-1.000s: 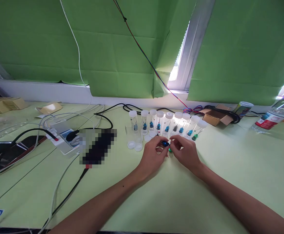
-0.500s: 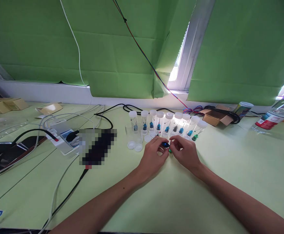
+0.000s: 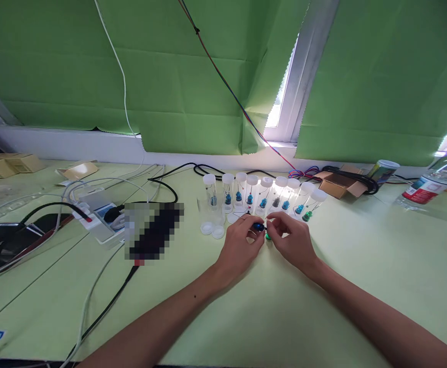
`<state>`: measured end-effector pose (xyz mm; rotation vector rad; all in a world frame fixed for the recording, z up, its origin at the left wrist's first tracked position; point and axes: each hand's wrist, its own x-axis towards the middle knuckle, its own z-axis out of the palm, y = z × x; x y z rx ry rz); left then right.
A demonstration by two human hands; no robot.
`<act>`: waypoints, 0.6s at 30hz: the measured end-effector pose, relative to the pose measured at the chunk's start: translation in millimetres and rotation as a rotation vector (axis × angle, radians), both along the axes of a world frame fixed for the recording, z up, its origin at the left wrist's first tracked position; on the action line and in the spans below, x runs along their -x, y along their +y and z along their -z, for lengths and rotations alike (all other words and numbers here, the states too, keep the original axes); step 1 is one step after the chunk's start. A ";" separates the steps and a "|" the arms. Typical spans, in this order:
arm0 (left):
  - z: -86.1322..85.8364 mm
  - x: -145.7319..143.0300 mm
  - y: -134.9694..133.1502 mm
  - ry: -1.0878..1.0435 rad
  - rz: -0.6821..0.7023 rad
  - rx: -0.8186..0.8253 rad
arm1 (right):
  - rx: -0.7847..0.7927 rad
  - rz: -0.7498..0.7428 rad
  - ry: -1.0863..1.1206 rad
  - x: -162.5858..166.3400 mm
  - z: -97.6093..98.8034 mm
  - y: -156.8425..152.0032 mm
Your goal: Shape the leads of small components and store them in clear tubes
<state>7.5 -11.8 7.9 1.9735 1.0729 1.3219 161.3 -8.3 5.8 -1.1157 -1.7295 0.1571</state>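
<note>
My left hand (image 3: pixel 241 245) is closed in a pinch around a small, glossy dark blue piece (image 3: pixel 258 226), from which a thin wire or lead seems to stick out to the left. Fingertips of my right hand (image 3: pixel 292 243) are pressed together at the piece's right end, where a thin dark tip shows. Whatever they pinch is too small to make out. Just below that fingertip contact, a bit of green (image 3: pixel 268 236) is partly hidden. Beyond both hands stands a row of clear tubes with white caps (image 3: pixel 227 178), most holding blue parts with thin leads and one holding a green part (image 3: pixel 307 216).
Uncapped clear tubes (image 3: pixel 218 217) stand left of my hands. Further left are a white power strip (image 3: pixel 103 225), cables and a pixelated dark item (image 3: pixel 156 232). A cardboard box (image 3: pixel 338 185), a can (image 3: pixel 383 171) and a plastic bottle (image 3: pixel 430 186) are at the back right.
The dark blue piece has shifted very slightly left between my fingers, and the green bit below shows a little more. Both hands keep almost the same place.
</note>
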 end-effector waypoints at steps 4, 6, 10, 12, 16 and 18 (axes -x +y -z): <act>0.2 -0.1 0.0 -0.019 -0.011 -0.008 | 0.008 -0.020 0.017 0.0 0.8 -0.5; -0.9 -0.2 -0.7 -0.029 -0.021 -0.004 | 0.010 -0.027 0.017 0.1 0.7 -1.1; -3.6 -0.7 -1.6 -0.054 -0.032 0.004 | -0.003 -0.048 0.012 0.3 0.4 -2.2; -4.0 -0.8 -1.4 -0.066 -0.032 0.016 | -0.008 -0.068 0.008 0.3 0.3 -2.3; -3.6 -0.5 -0.5 -0.075 -0.031 0.022 | -0.023 -0.090 -0.024 0.2 -0.3 -1.9; -3.4 0.0 -0.2 -0.078 -0.030 0.015 | -0.032 -0.097 -0.043 0.1 -1.1 -1.8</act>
